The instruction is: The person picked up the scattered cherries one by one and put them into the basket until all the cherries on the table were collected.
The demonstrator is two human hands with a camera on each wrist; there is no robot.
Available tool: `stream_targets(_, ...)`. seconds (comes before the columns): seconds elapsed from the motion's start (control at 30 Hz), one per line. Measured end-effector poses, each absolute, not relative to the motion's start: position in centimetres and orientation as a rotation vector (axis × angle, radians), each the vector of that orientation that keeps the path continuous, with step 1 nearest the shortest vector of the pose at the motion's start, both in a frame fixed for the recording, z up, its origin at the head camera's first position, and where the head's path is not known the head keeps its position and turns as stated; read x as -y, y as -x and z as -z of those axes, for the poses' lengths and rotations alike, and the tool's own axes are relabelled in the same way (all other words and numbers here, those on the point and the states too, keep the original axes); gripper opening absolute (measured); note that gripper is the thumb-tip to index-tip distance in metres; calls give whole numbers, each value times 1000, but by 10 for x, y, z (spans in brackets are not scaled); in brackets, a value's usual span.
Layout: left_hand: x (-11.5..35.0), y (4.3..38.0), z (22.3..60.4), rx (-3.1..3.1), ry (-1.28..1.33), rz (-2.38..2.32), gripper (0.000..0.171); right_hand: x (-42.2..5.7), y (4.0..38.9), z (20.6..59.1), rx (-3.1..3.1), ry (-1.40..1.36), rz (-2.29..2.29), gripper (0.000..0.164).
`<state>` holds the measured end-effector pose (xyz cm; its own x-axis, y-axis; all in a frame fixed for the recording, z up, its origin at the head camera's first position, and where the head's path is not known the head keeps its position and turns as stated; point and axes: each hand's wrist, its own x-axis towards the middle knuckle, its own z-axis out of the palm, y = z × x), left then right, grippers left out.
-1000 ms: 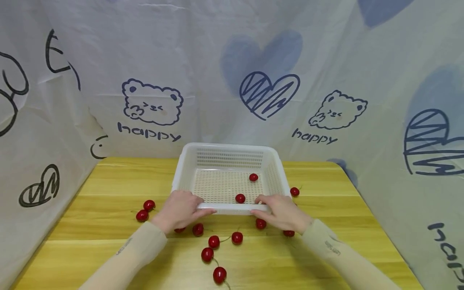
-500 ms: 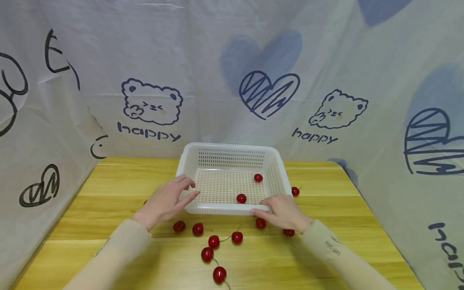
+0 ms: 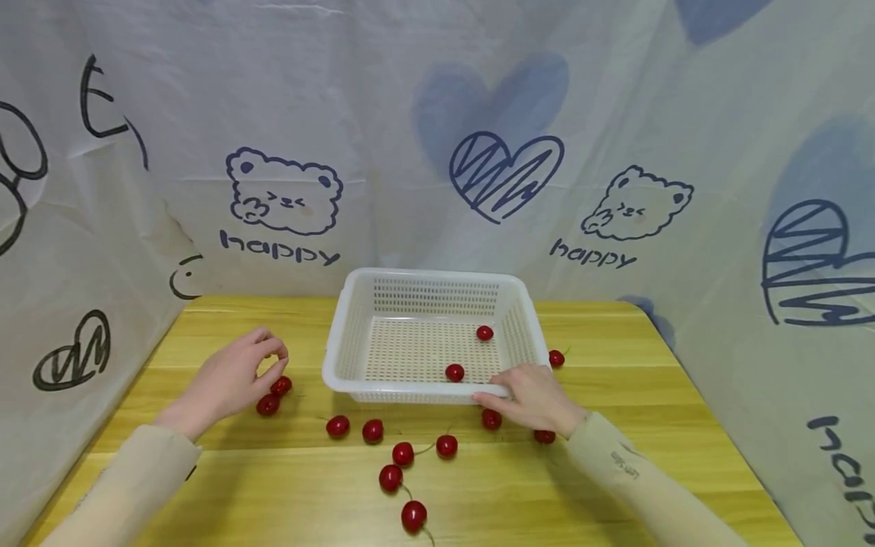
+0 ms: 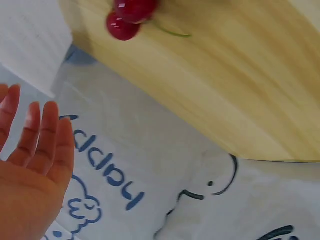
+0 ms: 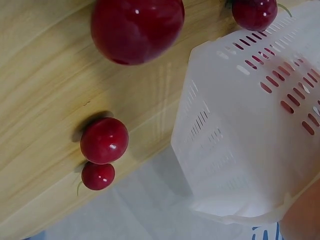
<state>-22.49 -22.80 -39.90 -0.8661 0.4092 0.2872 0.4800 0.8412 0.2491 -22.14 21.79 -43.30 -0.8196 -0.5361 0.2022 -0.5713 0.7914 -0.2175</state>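
A white plastic basket (image 3: 410,392) with slotted walls stands at the back of the table, holding two red cherries (image 3: 454,372). My right hand (image 3: 540,399) grips its front rim near the right corner, thumb outside and fingers over the inside. The basket's slotted wall (image 5: 220,150) fills much of the right wrist view. My left hand (image 3: 232,376) hovers at the left with fingers loosely bent and nothing held. Just beside its thumb lie two touching cherries (image 3: 268,404). In the left wrist view the fingers (image 4: 64,145) are spread, apart from the cherry pair (image 4: 122,27).
Several stemmed cherries (image 3: 391,478) lie scattered on the wooden table (image 3: 314,501) in front of the basket. Another cherry (image 3: 557,358) sits by the basket's right wall. A printed cloth (image 3: 390,152) hangs behind and along both sides of the table.
My left hand has let go of the basket's front rim and moved left toward the cherry pair. The upper cherry in the basket has rolled slightly right. My right hand stays on the rim.
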Motion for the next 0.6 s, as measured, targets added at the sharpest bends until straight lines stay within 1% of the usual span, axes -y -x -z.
stream_targets(0.33,249,214,407,3028,663,428,21,-215,222,429,2851,-895,-395,45)
stream_targets(0.6,251,211,416,3138,760,457,26,-217,221,428,2896,-878,-400,46)
